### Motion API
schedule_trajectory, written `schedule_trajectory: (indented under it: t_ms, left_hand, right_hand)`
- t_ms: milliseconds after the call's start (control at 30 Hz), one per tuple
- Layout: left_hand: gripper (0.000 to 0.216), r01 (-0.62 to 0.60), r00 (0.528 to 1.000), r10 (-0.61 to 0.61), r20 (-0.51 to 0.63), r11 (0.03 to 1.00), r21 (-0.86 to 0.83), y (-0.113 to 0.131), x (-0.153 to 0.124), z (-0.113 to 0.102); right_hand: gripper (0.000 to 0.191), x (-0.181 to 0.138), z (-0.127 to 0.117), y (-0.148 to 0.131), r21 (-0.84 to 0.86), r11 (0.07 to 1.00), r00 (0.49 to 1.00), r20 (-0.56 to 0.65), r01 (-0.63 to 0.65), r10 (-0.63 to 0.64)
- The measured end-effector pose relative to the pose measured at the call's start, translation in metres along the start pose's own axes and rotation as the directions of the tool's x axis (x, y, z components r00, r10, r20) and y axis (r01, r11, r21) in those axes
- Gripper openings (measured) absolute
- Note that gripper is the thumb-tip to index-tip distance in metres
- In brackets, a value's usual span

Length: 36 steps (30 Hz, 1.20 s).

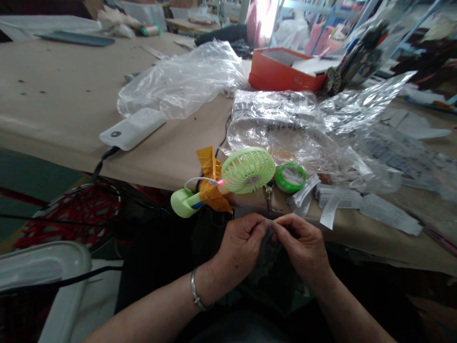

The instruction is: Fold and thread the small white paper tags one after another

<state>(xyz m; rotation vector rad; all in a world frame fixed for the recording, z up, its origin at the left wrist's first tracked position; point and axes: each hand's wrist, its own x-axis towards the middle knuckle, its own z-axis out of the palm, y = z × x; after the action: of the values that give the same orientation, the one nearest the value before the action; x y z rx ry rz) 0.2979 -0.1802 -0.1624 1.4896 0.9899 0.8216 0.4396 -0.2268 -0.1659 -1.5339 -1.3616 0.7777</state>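
My left hand (pixel 240 243) and my right hand (pixel 303 243) meet just below the table's front edge, over my lap. Both are closed in a pinch on a small dark piece of fabric (pixel 268 247) with a thin pale strip along its top. The fingertips of the two hands almost touch. A silver bracelet (pixel 194 290) sits on my left wrist. Just above the hands, a small light-green fan (pixel 247 169) is fixed to the table edge with yellow tape (pixel 211 183).
Brown-paper table (pixel 64 100) carries crumpled clear plastic bags (pixel 185 78), a white power bank (pixel 131 127), a green tape roll (pixel 291 177), white paper labels (pixel 342 202) and an orange box (pixel 282 71). A red mesh basket (pixel 71 209) and a white chair arm (pixel 43 271) stand at left.
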Motion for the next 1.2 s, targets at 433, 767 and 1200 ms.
schedule_trajectory:
  t_ms: [433, 767, 1200]
  left_hand:
    - [0.026, 0.205, 0.975, -0.214, 0.064, 0.971, 0.124, -0.054, -0.016, 0.003]
    - [0.017, 0.217, 0.969, -0.229, 0.098, 0.969, 0.113, -0.048, -0.019, 0.005]
    - [0.019, 0.251, 0.951, -0.259, 0.167, 0.966, 0.065, -0.047, -0.02, 0.021]
  right_hand:
    - [0.028, 0.058, -0.058, -0.025, -0.82, 0.452, 0.867, 0.102, 0.35, -0.487]
    - [0.007, 0.031, -0.073, 0.003, -0.609, 0.693, 0.839, -0.08, 0.386, -0.537]
    - [0.007, 0.01, -0.064, 0.031, -0.799, 0.482, 0.812, 0.014, 0.36, -0.583]
